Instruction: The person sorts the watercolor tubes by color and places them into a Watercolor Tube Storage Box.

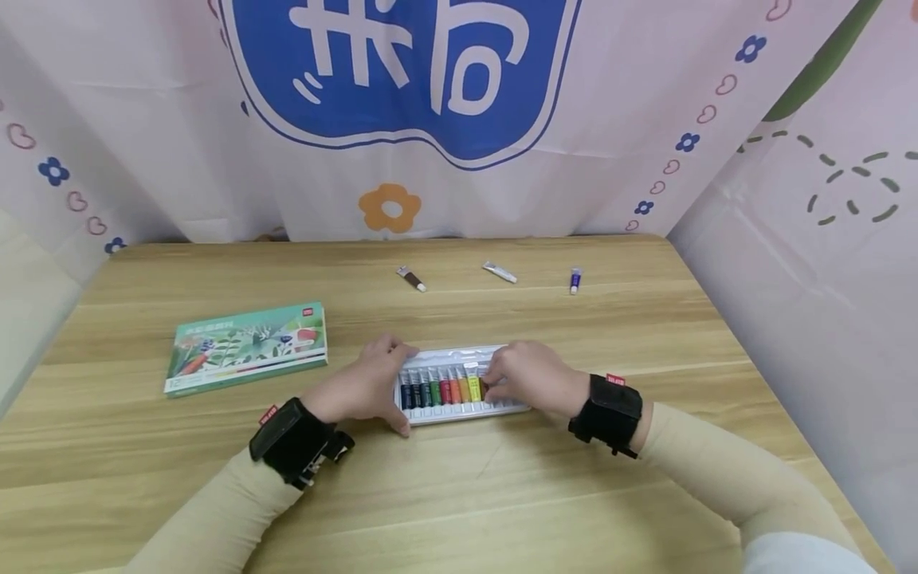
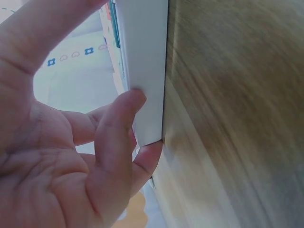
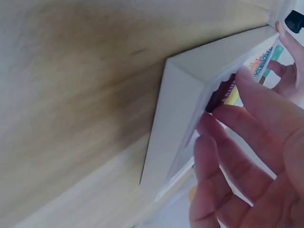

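Note:
A white tray [image 1: 459,415] holds a row of several paint tubes [image 1: 445,390], dark ones at the left, then green, red, orange and yellow. My left hand [image 1: 366,381] grips the tray's left end, fingers and thumb on its edges; the left wrist view shows the fingertips against the white side wall [image 2: 145,61]. At the row's right end, my right hand [image 1: 534,378] pinches a brown tube [image 3: 223,92] lying in the tray, beside a yellow tube [image 3: 232,97]. The right hand covers part of the tray's right end.
A green illustrated box [image 1: 247,348] lies at the left of the wooden table [image 1: 502,494]. Toward the back lie a brown tube [image 1: 412,279], a white tube [image 1: 500,272] and a purple-blue tube [image 1: 575,281]. A printed cloth [image 1: 610,119] hangs behind the table.

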`<state>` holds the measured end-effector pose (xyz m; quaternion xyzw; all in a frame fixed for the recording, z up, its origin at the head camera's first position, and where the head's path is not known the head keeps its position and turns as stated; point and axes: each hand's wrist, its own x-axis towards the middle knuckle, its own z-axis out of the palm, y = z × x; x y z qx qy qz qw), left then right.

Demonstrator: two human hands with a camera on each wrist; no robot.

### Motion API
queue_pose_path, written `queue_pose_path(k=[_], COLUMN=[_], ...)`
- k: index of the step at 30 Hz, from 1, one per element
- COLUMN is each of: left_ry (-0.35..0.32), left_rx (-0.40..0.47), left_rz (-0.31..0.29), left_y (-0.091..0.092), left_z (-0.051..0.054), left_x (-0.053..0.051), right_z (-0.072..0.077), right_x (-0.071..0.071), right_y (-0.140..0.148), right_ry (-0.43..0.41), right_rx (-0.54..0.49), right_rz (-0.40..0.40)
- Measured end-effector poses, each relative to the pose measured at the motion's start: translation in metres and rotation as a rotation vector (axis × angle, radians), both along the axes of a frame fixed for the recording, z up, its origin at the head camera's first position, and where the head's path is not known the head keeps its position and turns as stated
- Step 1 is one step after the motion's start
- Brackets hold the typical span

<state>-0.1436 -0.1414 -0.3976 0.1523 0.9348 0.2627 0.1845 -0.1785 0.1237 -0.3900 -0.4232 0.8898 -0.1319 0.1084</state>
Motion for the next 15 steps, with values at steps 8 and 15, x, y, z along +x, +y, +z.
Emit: queue_pose_path(k=[8, 15], left_ry=[-0.001, 0.006], left_rx=[0.010, 0.003], left_rz=[0.006, 0.011], left_y=[-0.001, 0.000], left_z=[-0.003, -0.005], left_x=[-0.001, -0.001], right_z=[0.023, 0.041], right_x=[-0.020, -0.068], right_y=[-0.005, -0.042], right_ry=[-0.143, -0.045], right_rx=[0.028, 0.072], right_rz=[-0.004, -0.057])
